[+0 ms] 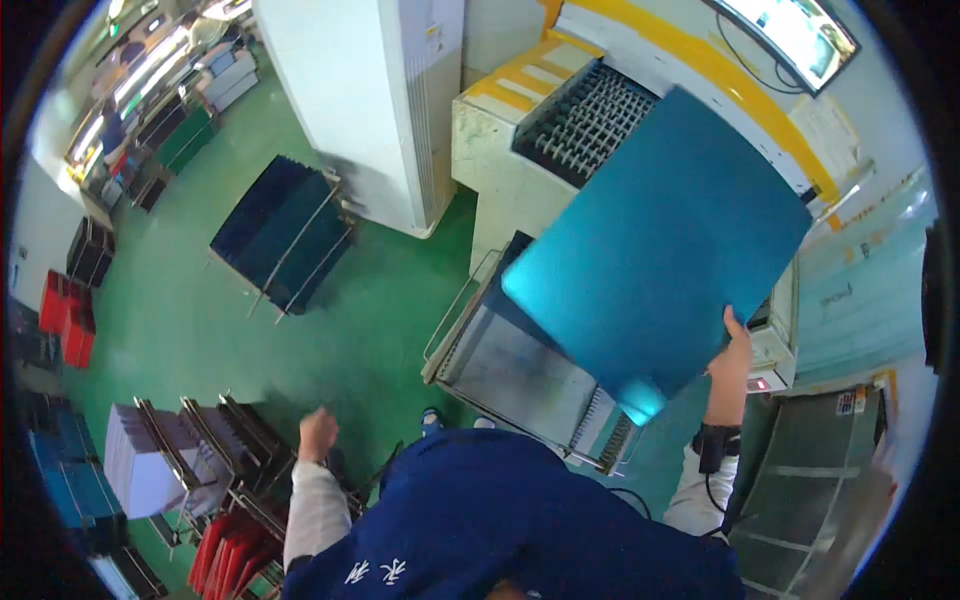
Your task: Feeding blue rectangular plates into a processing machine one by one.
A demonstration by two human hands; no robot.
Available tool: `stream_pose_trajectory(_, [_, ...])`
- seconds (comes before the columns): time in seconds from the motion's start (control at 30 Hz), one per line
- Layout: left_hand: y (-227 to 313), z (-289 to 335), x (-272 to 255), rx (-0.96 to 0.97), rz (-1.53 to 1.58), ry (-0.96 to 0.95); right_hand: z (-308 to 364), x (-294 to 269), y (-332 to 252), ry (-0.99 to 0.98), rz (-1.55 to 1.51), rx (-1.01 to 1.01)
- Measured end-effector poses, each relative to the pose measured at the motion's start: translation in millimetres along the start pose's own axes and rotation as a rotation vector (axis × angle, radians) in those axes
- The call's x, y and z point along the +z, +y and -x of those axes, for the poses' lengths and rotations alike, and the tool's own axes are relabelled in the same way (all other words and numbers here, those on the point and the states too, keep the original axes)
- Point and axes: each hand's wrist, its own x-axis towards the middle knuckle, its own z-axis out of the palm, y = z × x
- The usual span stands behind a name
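Note:
A large, flat teal-blue panel is tilted in front of me, its upper part over the machine's roller bed. My right hand grips its lower right edge, with the thumb on the upper face and the other fingers hidden beneath. Under the panel's lower left part is a metal rack with toothed side rails; the panel covers some of it. Out to the left, above the green floor, my left hand is closed with its fingers curled, and nothing shows in it. It is nearest to a rack of pale lilac panels.
Red panels stand below the lilac ones. A rack of dark panels is on the floor farther left, near a white cabinet. A screen hangs at upper right. Grey framed racking stands at my right.

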Motion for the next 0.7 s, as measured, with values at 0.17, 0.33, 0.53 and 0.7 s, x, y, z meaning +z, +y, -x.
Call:
stream_pose_trajectory(0.17, [6.0,87.9,34.4,-0.651,0.944,-0.083,-38.6,14.6,12.3,-0.267,-0.258,0.093])
stream_pose_trajectory(0.33, [28.0,92.5,45.5,-0.858,1.193,0.068,-134.2,39.9,58.4,-0.17,-0.403,0.209])
stream_pose_trajectory(0.53, [73.7,74.7,32.3,-0.642,1.116,0.205,-191.9,93.6,61.3,-0.069,-0.568,0.268])
stream_pose_trajectory(0.7, [108.3,80.3,38.6,-0.667,1.019,0.228,-235.6,93.2,49.8,-0.175,-0.529,0.259])
